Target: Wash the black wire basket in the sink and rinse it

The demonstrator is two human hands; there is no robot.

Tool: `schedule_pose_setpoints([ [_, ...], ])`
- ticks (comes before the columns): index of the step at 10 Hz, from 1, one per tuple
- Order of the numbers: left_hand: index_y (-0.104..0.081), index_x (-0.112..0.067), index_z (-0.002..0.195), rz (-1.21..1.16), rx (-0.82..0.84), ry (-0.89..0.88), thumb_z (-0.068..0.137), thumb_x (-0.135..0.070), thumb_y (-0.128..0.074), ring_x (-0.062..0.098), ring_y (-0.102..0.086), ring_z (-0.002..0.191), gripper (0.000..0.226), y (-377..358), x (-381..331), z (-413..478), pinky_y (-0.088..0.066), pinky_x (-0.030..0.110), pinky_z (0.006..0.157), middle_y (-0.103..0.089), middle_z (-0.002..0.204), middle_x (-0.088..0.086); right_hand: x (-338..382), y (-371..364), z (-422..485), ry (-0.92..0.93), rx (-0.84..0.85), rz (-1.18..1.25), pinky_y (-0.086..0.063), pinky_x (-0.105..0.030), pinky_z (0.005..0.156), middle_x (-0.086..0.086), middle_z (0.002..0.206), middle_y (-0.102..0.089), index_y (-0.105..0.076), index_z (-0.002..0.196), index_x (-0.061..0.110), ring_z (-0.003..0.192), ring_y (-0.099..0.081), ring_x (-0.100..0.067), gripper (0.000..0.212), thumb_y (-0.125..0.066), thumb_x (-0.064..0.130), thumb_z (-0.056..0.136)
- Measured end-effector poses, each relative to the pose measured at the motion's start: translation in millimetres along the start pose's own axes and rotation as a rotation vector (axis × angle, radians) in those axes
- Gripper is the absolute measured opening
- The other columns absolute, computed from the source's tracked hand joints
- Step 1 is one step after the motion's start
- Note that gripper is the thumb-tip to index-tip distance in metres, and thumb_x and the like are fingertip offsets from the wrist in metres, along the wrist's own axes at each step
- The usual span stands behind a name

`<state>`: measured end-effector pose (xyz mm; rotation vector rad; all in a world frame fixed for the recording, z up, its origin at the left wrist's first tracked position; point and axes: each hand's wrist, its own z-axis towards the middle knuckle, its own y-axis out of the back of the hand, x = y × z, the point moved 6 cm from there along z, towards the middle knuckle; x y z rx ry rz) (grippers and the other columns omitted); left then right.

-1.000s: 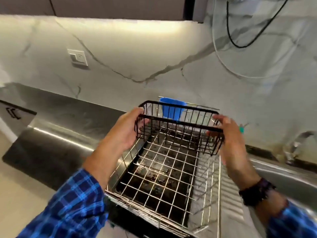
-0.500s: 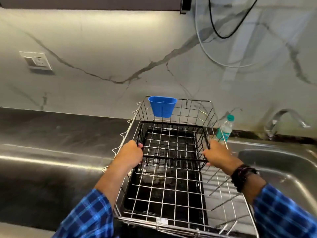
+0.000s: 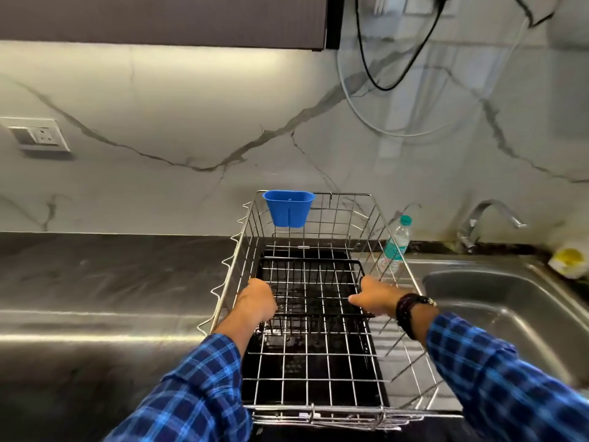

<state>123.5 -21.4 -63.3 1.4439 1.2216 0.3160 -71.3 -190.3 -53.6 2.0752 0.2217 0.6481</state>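
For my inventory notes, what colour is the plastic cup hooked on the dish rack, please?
The plastic cup is blue; the head view shows it best.

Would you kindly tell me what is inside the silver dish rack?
The black wire basket, gripped at its ends by the left hand and right hand, and a blue cup hooked on the back wall. A dark tray shows beneath. The hands hide its end wires.
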Motion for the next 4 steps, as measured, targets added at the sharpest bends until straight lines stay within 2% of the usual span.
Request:
schedule_pose_setpoints([
  [1,-0.049,0.005,0.131,0.064,-0.008,0.005,0.095,-0.008,-0.052,0.029,-0.062,0.110,0.038,-3.1,-0.1,1.8,-0.049,0.030,0.081,-0.061,0.126,0.017,-2.9,-4.1,-0.9,0.026,-0.002,-0.027,-0.043,-0.039,0.106,-0.017,0.152,-0.040,-0.025,0.151,0.005,0.132,-0.047,-0.031,0.071,-0.054,0.041,0.097],
  [2,-0.063,-0.003,0.119,0.177,-0.027,-0.039,0.096,-0.018,-0.058,0.020,-0.064,0.093,0.028,-2.6,-4.2,-2.6,-0.051,0.023,0.071,-0.064,0.120,0.011,-3.7,-14.1,-5.9,0.034,0.047,-0.092,-0.036,-0.041,0.115,-0.021,0.164,-0.011,0.003,0.158,0.012,0.145,-0.033,-0.036,0.088,-0.051,0.043,0.096],
  [3,-0.065,-0.005,0.114,0.177,-0.062,-0.053,0.096,-0.023,-0.057,0.016,-0.058,0.081,0.027,-1.1,-6.9,-8.2,-0.046,0.022,0.068,-0.063,0.109,0.007,-2.9,-17.7,-10.3,0.034,0.056,-0.133,-0.036,-0.040,0.113,-0.020,0.164,0.014,0.000,0.159,0.019,0.146,-0.029,-0.039,0.080,-0.047,0.044,0.099],
  [4,-0.059,-0.008,0.121,0.146,-0.157,-0.057,0.096,-0.024,-0.053,0.021,-0.063,0.091,0.030,5.8,-15.1,-28.1,-0.054,0.034,0.084,-0.059,0.106,0.004,0.3,-15.6,-25.3,0.130,0.046,-0.121,-0.037,-0.041,0.113,-0.015,0.166,-0.001,-0.015,0.158,0.020,0.146,-0.030,-0.034,0.071,-0.045,0.046,0.100],
])
